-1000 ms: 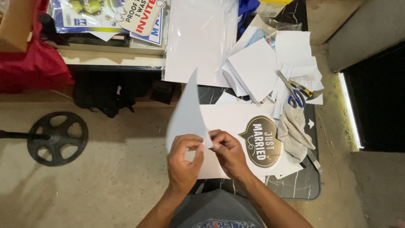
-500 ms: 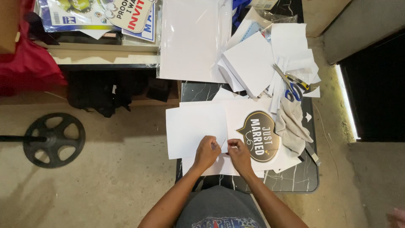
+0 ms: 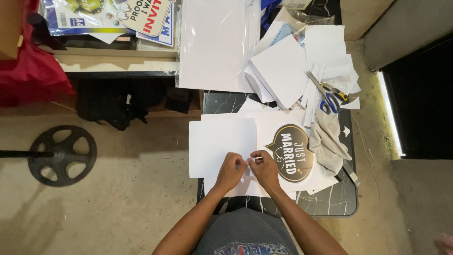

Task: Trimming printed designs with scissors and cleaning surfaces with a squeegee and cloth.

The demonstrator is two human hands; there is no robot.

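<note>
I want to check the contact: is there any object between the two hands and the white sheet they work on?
Nothing visible is between them. The left hand and the right hand both rest directly on the near edge of the flat white paper sheet, fingertips close together; what they pinch is too small to tell.

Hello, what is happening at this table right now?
A person works with both bare hands at a small dark marbled table. The left hand and right hand meet at the lower right edge of a white sheet lying flat, fingertips pinching something too small to tell. Beside them lies a black and gold sign cutout, with scissors and more white paper further back.
</note>
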